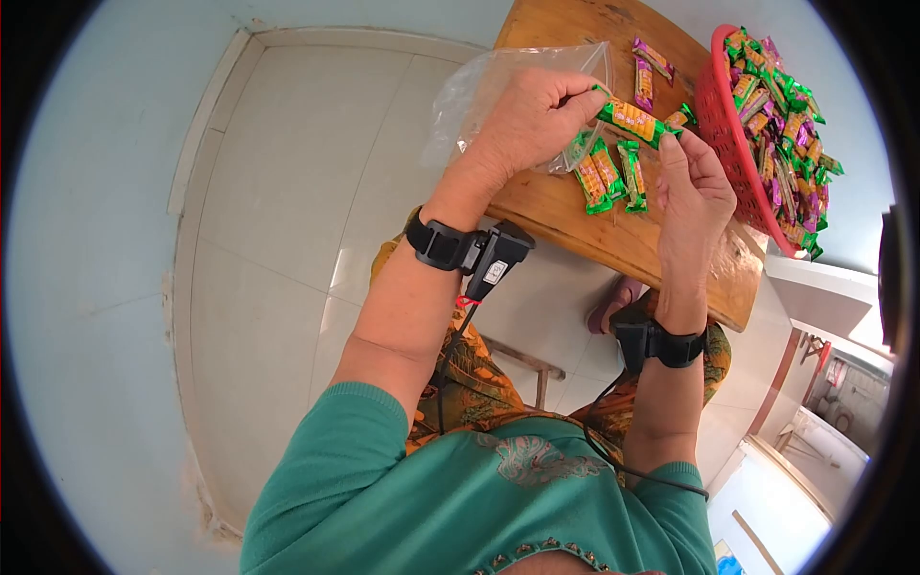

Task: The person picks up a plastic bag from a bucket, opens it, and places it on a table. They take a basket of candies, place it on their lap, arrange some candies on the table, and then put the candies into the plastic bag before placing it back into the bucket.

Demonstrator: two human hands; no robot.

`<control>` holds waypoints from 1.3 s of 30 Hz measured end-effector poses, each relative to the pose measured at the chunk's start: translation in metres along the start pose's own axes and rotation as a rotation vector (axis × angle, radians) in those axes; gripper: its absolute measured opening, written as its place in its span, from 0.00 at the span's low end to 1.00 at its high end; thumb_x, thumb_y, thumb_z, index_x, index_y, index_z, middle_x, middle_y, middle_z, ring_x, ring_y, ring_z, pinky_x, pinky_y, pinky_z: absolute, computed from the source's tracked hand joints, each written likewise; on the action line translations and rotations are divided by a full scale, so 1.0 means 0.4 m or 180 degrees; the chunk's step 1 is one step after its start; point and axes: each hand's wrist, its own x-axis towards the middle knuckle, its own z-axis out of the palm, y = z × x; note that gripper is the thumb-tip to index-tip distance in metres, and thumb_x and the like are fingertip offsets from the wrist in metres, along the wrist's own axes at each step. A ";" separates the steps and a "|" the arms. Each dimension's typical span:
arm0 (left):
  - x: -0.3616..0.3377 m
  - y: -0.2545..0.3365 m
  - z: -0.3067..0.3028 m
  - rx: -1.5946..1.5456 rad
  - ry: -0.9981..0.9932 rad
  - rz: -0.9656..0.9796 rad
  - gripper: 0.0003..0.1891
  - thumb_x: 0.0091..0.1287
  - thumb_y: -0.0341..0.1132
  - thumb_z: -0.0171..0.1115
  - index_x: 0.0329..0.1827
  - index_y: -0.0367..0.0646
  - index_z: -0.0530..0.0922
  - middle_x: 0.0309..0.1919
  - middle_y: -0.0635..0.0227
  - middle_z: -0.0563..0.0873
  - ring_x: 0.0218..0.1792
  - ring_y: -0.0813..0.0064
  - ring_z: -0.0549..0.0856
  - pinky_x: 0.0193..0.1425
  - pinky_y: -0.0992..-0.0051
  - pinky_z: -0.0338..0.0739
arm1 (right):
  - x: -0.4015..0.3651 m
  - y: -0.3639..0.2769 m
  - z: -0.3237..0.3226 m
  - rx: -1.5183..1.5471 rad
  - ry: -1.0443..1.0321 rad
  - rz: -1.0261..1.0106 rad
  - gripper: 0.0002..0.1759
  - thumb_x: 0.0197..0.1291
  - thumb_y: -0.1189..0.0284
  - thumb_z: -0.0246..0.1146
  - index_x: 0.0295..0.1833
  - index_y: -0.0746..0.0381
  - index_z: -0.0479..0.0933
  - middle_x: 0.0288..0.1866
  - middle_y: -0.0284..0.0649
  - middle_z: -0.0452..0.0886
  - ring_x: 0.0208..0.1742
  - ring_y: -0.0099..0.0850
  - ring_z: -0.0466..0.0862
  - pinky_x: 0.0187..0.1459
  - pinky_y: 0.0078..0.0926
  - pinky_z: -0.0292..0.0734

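Observation:
A green and yellow wrapped snack bar [632,122] is stretched between my two hands above the wooden table. My left hand [541,115] pinches its left end between thumb and fingers. At the other end, my right hand [692,177] grips the green wrapper tip. A clear plastic bag [479,91] lies under and behind my left hand, over the table's left edge. Just below the held bar, several more green-wrapped bars [602,175] rest on the wood. Two purple-wrapped bars [644,81] lie farther back.
A red plastic basket [733,144] heaped with green and purple wrapped bars [781,125] stands at the right of the wooden table [565,216]. Black wrist devices with cables are strapped to both forearms. A wooden stool bar [522,359] shows below.

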 end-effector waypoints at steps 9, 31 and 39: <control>-0.003 0.008 0.007 0.0448 0.0395 0.0250 0.13 0.75 0.36 0.60 0.36 0.33 0.79 0.19 0.70 0.78 0.25 0.85 0.76 0.31 0.76 0.73 | 0.008 0.029 -0.005 0.0095 -0.0068 0.0154 0.09 0.73 0.70 0.63 0.43 0.66 0.81 0.23 0.27 0.75 0.21 0.12 0.69 0.22 0.13 0.60; 0.002 -0.014 -0.005 0.1267 0.0678 0.0405 0.13 0.69 0.35 0.61 0.29 0.34 0.78 0.18 0.61 0.77 0.20 0.73 0.73 0.28 0.69 0.71 | 0.036 0.045 -0.059 0.0956 -0.0469 0.0632 0.09 0.74 0.70 0.61 0.44 0.65 0.77 0.31 0.36 0.79 0.22 0.17 0.69 0.20 0.15 0.60; 0.007 -0.032 -0.005 0.1458 0.0850 0.0494 0.12 0.68 0.35 0.61 0.31 0.34 0.80 0.24 0.53 0.83 0.22 0.60 0.79 0.31 0.67 0.75 | 0.070 0.140 -0.148 0.0673 0.0257 0.0917 0.08 0.72 0.72 0.63 0.46 0.67 0.78 0.36 0.43 0.85 0.19 0.17 0.69 0.18 0.16 0.59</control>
